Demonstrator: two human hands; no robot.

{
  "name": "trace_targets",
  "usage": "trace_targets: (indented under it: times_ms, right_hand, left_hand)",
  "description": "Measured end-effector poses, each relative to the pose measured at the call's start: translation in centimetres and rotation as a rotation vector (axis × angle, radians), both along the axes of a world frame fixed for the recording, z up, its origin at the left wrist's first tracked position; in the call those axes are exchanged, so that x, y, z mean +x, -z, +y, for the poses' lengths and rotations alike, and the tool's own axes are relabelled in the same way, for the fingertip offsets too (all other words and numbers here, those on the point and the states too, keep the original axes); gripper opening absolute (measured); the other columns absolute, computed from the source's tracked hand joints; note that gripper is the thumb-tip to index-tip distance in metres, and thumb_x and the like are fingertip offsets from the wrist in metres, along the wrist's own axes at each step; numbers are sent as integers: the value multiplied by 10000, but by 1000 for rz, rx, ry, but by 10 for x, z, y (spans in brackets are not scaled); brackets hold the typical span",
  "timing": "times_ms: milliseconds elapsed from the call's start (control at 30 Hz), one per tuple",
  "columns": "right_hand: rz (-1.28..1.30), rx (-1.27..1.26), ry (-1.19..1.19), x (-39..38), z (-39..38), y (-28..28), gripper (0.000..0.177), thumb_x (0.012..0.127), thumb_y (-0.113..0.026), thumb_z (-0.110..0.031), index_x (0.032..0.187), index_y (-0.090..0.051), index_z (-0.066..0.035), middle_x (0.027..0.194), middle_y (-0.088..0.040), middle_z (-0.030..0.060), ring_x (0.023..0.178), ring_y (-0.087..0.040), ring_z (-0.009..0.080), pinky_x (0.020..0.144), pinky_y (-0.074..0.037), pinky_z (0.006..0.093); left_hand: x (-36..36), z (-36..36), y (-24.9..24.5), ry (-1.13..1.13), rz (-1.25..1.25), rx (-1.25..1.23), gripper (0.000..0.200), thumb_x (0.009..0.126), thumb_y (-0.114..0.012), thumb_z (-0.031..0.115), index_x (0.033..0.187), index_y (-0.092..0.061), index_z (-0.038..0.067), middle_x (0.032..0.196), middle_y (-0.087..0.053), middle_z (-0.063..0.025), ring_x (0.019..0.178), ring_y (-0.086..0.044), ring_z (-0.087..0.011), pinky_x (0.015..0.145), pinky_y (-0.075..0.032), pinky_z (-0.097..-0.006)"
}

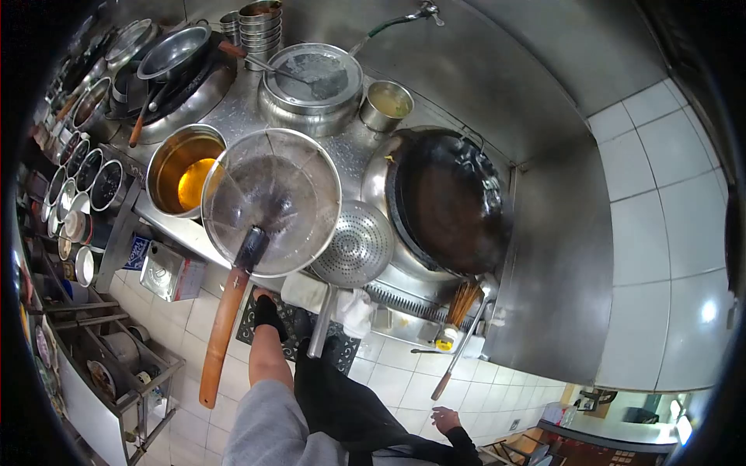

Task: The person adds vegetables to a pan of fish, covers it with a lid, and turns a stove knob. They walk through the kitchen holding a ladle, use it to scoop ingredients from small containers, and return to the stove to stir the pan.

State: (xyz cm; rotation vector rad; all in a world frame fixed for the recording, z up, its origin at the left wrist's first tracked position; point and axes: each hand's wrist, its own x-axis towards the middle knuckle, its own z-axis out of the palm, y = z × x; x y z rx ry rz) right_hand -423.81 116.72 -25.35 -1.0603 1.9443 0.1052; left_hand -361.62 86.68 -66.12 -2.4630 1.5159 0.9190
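Observation:
My right hand (446,419), at the lower right, has its fingers apart and holds nothing. Nearest to it is the wooden-tipped handle of a ladle (464,342), which slants down from the wok's edge. Only a bit of my left hand (262,293) shows below the counter's front edge, under the big mesh strainer (272,182); its fingers are hidden. The strainer's wooden handle sticks out over the edge. Beside it lies a perforated skimmer (356,242) with a metal handle. A dark wok (451,202) sits on the right burner.
A pot of golden oil (165,147) stands left of the strainer. Behind are a lidded pot (272,109) with a spatula on it, a small pot (377,116) and a faucet (427,11). Seasoning containers (107,185) line the left side. Bamboo sticks (464,301) stand by the wok.

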Motion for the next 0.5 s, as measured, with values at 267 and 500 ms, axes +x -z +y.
trace_targets:
  times_ms: [267,500]
  right_hand:
    - [-18,-1,67,21,-65,5,239,887,-586,-86,1100,-660,-5,880,-724,123,704,-711,185,644,-600,312]
    - [70,-141,-5,35,-87,2,212,857,-553,-73,993,-684,23,836,-725,111,649,-702,185,620,-592,296]
  left_hand:
    - [-13,19,4,-123,-19,30,255,874,-542,199,1027,-681,49,1002,-692,-107,857,-651,-240,696,-513,-393]
    - [-16,32,-18,-152,-34,99,252,899,-516,204,989,-710,71,973,-702,-135,847,-679,-252,690,-534,-406]
